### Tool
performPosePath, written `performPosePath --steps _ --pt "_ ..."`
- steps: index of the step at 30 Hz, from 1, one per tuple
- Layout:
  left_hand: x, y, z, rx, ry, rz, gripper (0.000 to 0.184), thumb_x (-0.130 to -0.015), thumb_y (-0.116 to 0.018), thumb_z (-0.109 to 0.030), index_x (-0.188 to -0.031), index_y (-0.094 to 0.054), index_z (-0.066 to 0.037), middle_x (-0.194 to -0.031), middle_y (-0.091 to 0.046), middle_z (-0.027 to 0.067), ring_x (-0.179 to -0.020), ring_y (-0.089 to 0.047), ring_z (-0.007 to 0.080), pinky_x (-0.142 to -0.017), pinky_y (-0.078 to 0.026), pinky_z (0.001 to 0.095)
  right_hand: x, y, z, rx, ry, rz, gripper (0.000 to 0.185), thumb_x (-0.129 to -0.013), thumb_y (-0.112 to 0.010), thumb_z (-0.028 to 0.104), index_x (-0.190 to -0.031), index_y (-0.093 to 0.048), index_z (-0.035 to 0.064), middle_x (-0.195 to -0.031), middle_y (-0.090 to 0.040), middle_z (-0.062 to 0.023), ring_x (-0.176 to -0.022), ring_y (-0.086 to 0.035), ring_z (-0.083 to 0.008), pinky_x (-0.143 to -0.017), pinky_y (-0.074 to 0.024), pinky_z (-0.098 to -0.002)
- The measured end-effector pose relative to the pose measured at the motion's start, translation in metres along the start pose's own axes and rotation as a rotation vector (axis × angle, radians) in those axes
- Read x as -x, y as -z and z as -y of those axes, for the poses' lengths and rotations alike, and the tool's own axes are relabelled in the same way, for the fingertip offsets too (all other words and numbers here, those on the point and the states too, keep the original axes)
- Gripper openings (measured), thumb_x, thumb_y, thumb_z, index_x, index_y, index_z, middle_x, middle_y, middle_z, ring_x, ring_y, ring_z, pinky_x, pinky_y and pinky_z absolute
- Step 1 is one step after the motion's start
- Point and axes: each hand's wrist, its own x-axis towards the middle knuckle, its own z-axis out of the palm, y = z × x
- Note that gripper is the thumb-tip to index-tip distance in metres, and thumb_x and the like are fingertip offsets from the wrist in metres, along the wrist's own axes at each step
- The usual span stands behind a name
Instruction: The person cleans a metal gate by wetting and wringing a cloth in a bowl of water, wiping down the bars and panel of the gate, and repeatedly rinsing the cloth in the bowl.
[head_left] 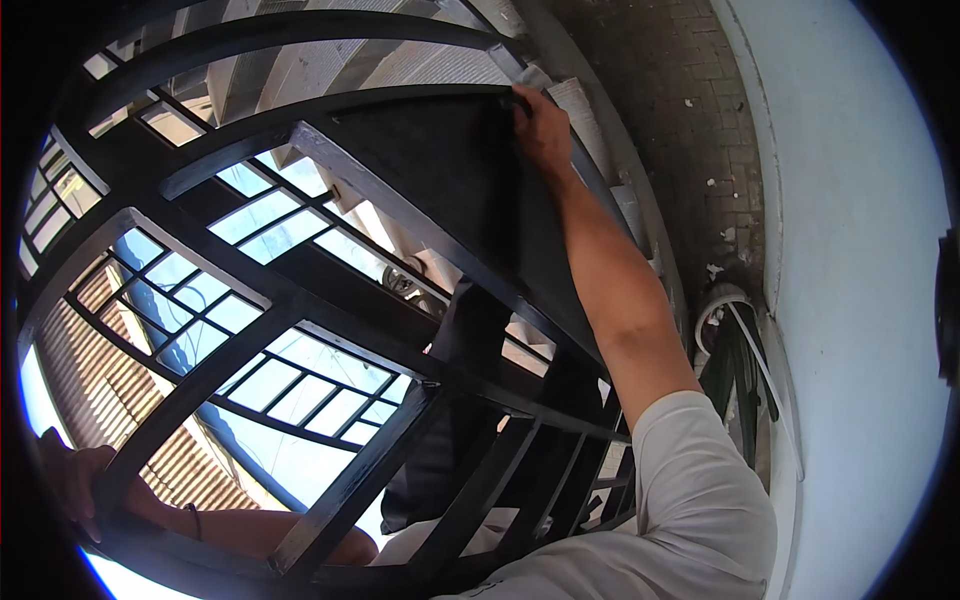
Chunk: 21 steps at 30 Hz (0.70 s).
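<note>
A large black metal grille frame [365, 350] with square bars and a solid dark panel [430, 170] fills most of the head view, tilted across it. My right hand [545, 128] is closed over the panel's upper right edge, with the arm stretched out along the panel. At the lower left, my left hand [80, 485] is wrapped around an outer bar of the same frame, and its forearm with a dark wristband passes behind the bars. Part of that hand lies in shadow near the view's edge. My dark-trousered legs show partly through the bars.
Ridged steps [400, 65] lie beyond the frame at the top. A brick-paved strip [690, 110] runs along a pale wall [860, 280] on the right, with a potted plant [735, 390] against it. Through the bars appear a corrugated roof [110, 390] and sky.
</note>
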Motion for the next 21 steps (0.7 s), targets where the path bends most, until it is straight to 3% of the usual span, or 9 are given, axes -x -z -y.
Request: performPosePath --steps 1,3,5,7,9,12,15,19,21 --pt "0.0 -0.002 -0.001 0.0 0.001 -0.002 0.003 -0.088 -0.05 -0.004 -0.085 -0.049 -0.002 -0.068 -0.052 0.0063 -0.053 -0.055 0.0171 -0.05 -0.048 0.0215 0.0 -0.001 -0.003 0.022 0.034 -0.009 0.031 -0.082 -0.067 0.01 -0.113 -0.066 0.0062 -0.098 -0.068 -0.0211 -0.087 -0.066 -0.0405 -0.078 -0.0534 -0.0447" --pt "-0.001 -0.008 -0.003 -0.066 -0.128 -0.151 0.01 -0.084 -0.051 0.002 -0.077 -0.048 -0.005 -0.059 -0.051 0.0052 -0.043 -0.049 0.0137 -0.037 -0.042 0.0204 0.007 0.002 -0.009 0.043 0.061 -0.015 0.026 -0.082 -0.067 0.011 -0.108 -0.07 0.0059 -0.092 -0.069 -0.0197 -0.081 -0.066 -0.0398 -0.074 -0.054 -0.0445" --pt "0.0 -0.012 0.003 -0.051 -0.13 -0.148 0.01 -0.084 -0.051 0.002 -0.077 -0.048 -0.005 -0.059 -0.051 0.0054 -0.043 -0.05 0.0138 -0.037 -0.043 0.0206 0.018 0.015 -0.002 0.106 -0.065 0.012 0.017 -0.084 -0.068 0.016 -0.098 -0.074 0.0077 -0.088 -0.069 -0.0186 -0.078 -0.067 -0.0379 -0.071 -0.0541 -0.0441" --pt "-0.001 -0.009 0.006 -0.026 -0.137 -0.147 0.011 -0.084 -0.052 0.002 -0.076 -0.049 -0.005 -0.059 -0.052 0.0056 -0.044 -0.05 0.0139 -0.037 -0.043 0.0208 0.043 0.032 -0.022 0.156 -0.092 0.062 0.019 -0.085 -0.067 0.018 -0.1 -0.074 0.0091 -0.088 -0.069 -0.0185 -0.079 -0.067 -0.0375 -0.072 -0.0543 -0.044" --pt "-0.002 -0.003 0.006 0.004 0.042 -0.023 0.005 -0.087 -0.051 -0.004 -0.082 -0.051 -0.002 -0.065 -0.055 0.0066 -0.054 -0.056 0.0174 -0.053 -0.05 0.0231 0.074 0.051 -0.05 0.208 -0.116 0.111 0.02 -0.085 -0.067 0.021 -0.101 -0.074 0.0105 -0.088 -0.069 -0.0185 -0.079 -0.068 -0.0371 -0.073 -0.0545 -0.0438" --pt "-0.001 0.002 0.007 -0.012 -0.013 0.033 0.006 -0.087 -0.05 -0.003 -0.081 -0.051 -0.003 -0.066 -0.056 0.0065 -0.054 -0.056 0.017 -0.055 -0.05 0.0238 0.091 0.059 -0.062 0.287 -0.218 0.157 0.02 -0.085 -0.068 0.022 -0.101 -0.074 0.0118 -0.086 -0.069 -0.0184 -0.08 -0.068 -0.0363 -0.074 -0.0546 -0.0438" --pt "0.001 0.009 -0.004 0.126 0.022 -0.011 0.007 -0.086 -0.05 -0.003 -0.079 -0.051 -0.005 -0.065 -0.056 0.0054 -0.054 -0.056 0.0163 -0.055 -0.049 0.0234 0.061 0.033 -0.043 0.259 -0.167 0.044 0.02 -0.083 -0.068 0.02 -0.1 -0.074 0.0119 -0.086 -0.069 -0.0186 -0.079 -0.068 -0.0365 -0.074 -0.0545 -0.044" --pt "0.001 -0.014 0.008 -0.029 0.068 -0.141 0.004 -0.084 -0.051 -0.002 -0.08 -0.052 -0.005 -0.063 -0.055 0.0042 -0.055 -0.056 0.0159 -0.055 -0.048 0.0237 -0.001 -0.003 0.0 0.06 -0.042 -0.04 0.016 -0.082 -0.069 0.017 -0.094 -0.073 0.0088 -0.084 -0.069 -0.0185 -0.078 -0.068 -0.0375 -0.073 -0.0544 -0.0442" --pt "-0.001 -0.009 0.006 0.062 -0.085 -0.116 0.018 -0.088 -0.052 -0.003 -0.07 -0.051 -0.005 -0.058 -0.054 0.0071 -0.043 -0.051 0.014 -0.035 -0.042 0.0198 -0.008 -0.012 0.003 0.102 -0.058 -0.073 0.014 -0.081 -0.069 0.015 -0.092 -0.071 0.0076 -0.082 -0.069 -0.0187 -0.078 -0.067 -0.0373 -0.071 -0.054 -0.0448"
